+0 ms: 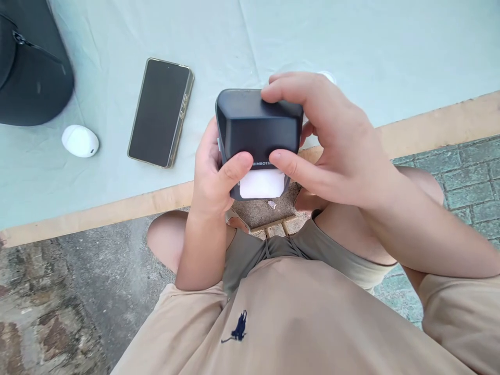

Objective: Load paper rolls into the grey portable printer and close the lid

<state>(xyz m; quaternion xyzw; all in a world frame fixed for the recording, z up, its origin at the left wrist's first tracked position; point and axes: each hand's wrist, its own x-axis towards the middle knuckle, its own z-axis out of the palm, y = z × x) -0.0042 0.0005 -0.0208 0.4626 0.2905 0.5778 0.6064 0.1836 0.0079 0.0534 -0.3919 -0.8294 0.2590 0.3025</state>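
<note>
A black label printer (261,133) with light lettering on its front is held up over the table's near edge. White label paper (262,184) shows at its lower end. My left hand (214,179) wraps round the printer's left side, its thumb pressed on the front by the lettering. My right hand (338,135) grips the right side, with the thumb on the lower front and a fingertip on the top. Its other fingers are partly hidden behind the printer.
On the pale-covered table (219,41) lie a phone (159,112) and a small white rounded case (80,141). A black zippered bag (33,67) stands at the far left. Part of a white object (328,76) shows behind my right hand. The table has a wooden edge (156,199).
</note>
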